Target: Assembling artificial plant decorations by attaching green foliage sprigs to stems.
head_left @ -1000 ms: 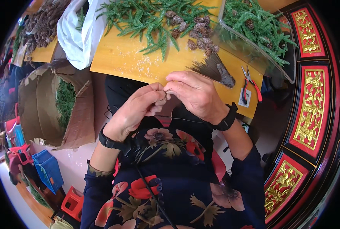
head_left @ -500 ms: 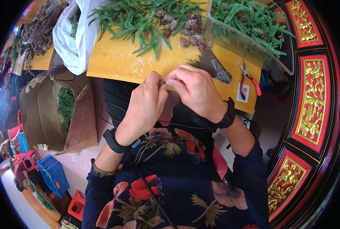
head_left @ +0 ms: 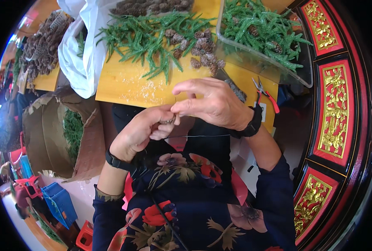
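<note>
Over the table's near edge, my left hand (head_left: 146, 125) is closed on a small brown pine cone (head_left: 168, 121), mostly hidden by the fingers. Just above it, my right hand (head_left: 215, 102) has its index finger and thumb apart, the lower fingertip touching my left hand. A thin dark wire end (head_left: 175, 99) shows faintly in that gap. Beyond the hands lie loose pine cones (head_left: 205, 46) and green artificial pine sprigs (head_left: 144, 35). A bundle of dark wires (head_left: 236, 90) is partly covered by my right hand. Red-handled pliers (head_left: 265, 95) lie to its right.
A clear plastic bin (head_left: 273, 67) holds sprigs and cones at the far right. A white plastic bag (head_left: 79, 62) hangs at the table's left. Below it stands an open cardboard box (head_left: 48, 138) with greenery. White flecks dot the yellow table (head_left: 115, 83). Carved red-gold panels (head_left: 334, 111) line the right.
My hands have moved lower in the picture. The left hand has turned and curled round the cone; the right hand's pinch has loosened, its index finger lifting away. The view has shifted slightly.
</note>
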`<state>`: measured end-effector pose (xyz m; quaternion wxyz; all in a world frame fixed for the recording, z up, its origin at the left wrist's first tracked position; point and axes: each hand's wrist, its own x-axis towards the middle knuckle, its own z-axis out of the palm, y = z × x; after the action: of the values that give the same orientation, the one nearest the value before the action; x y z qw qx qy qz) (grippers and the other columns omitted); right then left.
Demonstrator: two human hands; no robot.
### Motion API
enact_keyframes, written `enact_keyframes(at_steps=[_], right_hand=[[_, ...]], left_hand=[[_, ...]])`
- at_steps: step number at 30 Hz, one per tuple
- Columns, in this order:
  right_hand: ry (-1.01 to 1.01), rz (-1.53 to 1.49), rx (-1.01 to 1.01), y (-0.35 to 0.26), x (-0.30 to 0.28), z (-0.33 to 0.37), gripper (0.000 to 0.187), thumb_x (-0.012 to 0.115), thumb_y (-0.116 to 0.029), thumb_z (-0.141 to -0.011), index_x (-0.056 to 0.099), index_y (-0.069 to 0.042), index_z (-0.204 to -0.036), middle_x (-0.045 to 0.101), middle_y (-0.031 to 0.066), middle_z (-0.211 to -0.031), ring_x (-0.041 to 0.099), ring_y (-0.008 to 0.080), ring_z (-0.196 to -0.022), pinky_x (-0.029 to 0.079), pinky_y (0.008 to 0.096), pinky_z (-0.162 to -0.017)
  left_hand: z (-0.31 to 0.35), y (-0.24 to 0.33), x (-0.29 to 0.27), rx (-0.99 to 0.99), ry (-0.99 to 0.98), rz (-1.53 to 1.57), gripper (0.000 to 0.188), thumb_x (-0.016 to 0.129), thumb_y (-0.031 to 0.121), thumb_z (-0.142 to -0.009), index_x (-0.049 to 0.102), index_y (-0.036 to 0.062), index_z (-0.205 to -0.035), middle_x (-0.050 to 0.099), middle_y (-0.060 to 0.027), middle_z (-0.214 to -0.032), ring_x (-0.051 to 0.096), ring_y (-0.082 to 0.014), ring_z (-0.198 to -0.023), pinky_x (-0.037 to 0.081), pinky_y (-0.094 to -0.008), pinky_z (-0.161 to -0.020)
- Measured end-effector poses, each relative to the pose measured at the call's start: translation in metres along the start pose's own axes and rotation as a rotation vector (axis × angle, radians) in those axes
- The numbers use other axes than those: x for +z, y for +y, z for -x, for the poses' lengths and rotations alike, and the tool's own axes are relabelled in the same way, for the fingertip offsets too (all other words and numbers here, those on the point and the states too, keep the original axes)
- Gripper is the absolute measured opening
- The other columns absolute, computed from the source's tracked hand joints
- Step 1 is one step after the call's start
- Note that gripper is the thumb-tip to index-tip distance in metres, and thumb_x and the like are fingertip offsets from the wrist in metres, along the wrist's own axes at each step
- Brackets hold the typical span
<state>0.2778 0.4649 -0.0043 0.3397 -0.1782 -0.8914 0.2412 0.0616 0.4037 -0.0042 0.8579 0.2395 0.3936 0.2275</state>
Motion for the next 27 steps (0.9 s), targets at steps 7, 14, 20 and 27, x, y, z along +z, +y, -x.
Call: enact_keyframes(at_steps=[7,14,20,27], right_hand=[[0.018,-0.027,-0.029,-0.002,-0.014,-0.005,0.015,0.074,-0.015,-0.074,0.069,-0.011,-0.088,0.066,0.0047,-0.095,0.064,0.022,-0.077,0.05,0.0318,-0.066],[-0.052,0.017,0.42,-0.015,-0.007,-0.001,0.013,0.069,-0.011,-0.082,0.065,-0.004,-0.092,0.065,0.0036,-0.089,0.062,0.0184,-0.075,0.048,0.0299,-0.066],[0.302,-0.762,0.851,-0.011,0.031,0.013,0.009,0.064,-0.01,-0.09,0.064,-0.002,-0.095,0.062,-0.0029,-0.084,0.052,0.0059,-0.068,0.042,0.0232,-0.059],[0.471,-1.157,1.001,-0.019,0.055,0.019,0.008,0.063,-0.008,-0.091,0.066,-0.004,-0.098,0.061,-0.0047,-0.083,0.046,0.0008,-0.063,0.036,0.018,-0.056]], left_hand=[[-0.001,0.01,0.013,0.042,-0.018,-0.001,0.016,0.048,0.018,-0.095,0.054,0.0035,-0.094,0.035,0.0079,-0.065,0.027,-0.004,-0.051,0.021,-0.0198,-0.045],[-0.013,-0.002,0.039,0.473,0.407,-0.792,0.014,0.048,0.015,-0.097,0.052,0.0017,-0.095,0.049,-0.0042,-0.069,0.047,-0.0152,-0.057,0.038,-0.0282,-0.052],[-0.015,0.002,0.043,0.548,0.558,-0.811,0.02,0.048,0.019,-0.098,0.047,-0.0006,-0.095,0.056,-0.0179,-0.076,0.059,-0.0273,-0.072,0.044,-0.0361,-0.065],[-0.014,-0.008,0.03,0.45,0.504,-0.675,0.021,0.048,0.019,-0.098,0.044,-0.0015,-0.096,0.056,-0.0174,-0.078,0.059,-0.0258,-0.076,0.045,-0.034,-0.069]])
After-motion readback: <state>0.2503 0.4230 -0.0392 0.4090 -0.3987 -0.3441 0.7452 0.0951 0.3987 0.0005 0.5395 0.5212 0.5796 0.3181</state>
